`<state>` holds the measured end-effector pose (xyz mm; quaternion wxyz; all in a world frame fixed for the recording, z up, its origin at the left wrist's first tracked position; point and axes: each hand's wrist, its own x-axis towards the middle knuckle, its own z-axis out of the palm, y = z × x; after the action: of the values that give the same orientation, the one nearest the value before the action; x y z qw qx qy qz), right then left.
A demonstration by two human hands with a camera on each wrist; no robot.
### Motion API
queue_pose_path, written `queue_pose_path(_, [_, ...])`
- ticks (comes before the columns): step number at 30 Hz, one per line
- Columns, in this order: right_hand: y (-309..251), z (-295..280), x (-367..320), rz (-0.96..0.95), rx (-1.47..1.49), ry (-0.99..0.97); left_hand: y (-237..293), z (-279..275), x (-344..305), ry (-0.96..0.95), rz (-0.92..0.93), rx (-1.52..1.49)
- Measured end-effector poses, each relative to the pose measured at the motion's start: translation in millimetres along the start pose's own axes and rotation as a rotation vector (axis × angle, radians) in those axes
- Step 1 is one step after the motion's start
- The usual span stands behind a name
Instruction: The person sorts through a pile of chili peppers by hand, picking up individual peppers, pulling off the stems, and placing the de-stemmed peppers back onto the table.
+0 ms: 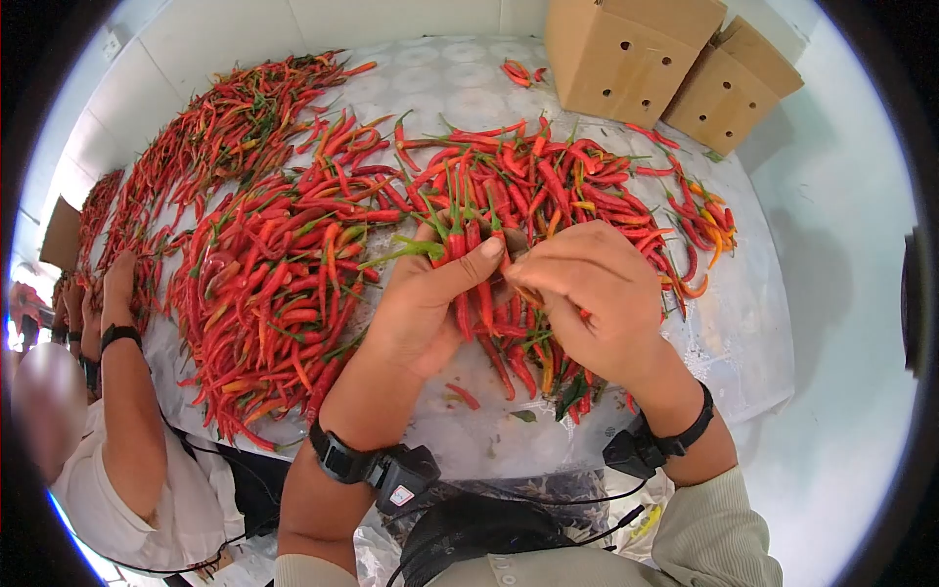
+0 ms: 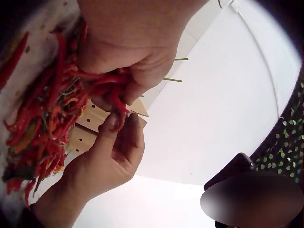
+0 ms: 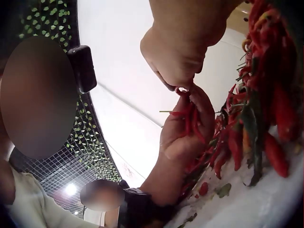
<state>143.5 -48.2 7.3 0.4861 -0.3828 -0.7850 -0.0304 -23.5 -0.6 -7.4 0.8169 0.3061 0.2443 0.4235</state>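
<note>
In the head view, several red chili peppers [image 1: 473, 256] with green stems upward lie in the left hand [image 1: 419, 298], its thumb pressed across them. Close by on its right, the right hand [image 1: 597, 293] has thumb and forefinger together at a pepper's tip. The left wrist view has the right hand [image 2: 107, 159] pinching the curled end of a red pepper [image 2: 117, 99] that sticks out below the left hand [image 2: 133, 42]. From the right wrist, the left hand [image 3: 187, 126] cradles the peppers, and the right hand [image 3: 183, 52] touches them from above.
Heaps of red peppers [image 1: 264, 284] cover much of the pale table [image 1: 469, 430], some right beneath both hands. Two cardboard boxes [image 1: 626, 59] stand at the back right. Another person's arm [image 1: 132, 411] reaches to the pile at the left. Cables hang near the wearer's lap.
</note>
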Motion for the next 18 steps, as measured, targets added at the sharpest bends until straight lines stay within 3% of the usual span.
queue_pose_path(3, [0, -2, -1, 0.113, -0.033, 0.045, 2, -3, 1, 0.009, 0.027, -0.009])
queue_pose_path(6, [-7, -5, 1, 0.363, -0.004, -0.052, 8, -6, 0, 0.027, 0.024, -0.125])
queue_pose_path(9, [-3, -7, -3, 0.295, -0.031, -0.442, 10, -14, 3, 0.005, 0.043, -0.251])
queue_pose_path(13, [-4, -1, -12, 0.328, 0.011, -0.65, 9, -18, 5, 0.026, 0.083, -0.157])
queue_pose_path(16, [-5, -3, -8, 0.342, -0.031, -0.641, 6, -15, 5, 0.103, 0.108, -0.157])
queue_pose_path(18, [-3, -4, -5, 0.393, 0.025, -0.49, 9, -11, 4, 0.076, 0.115, -0.173])
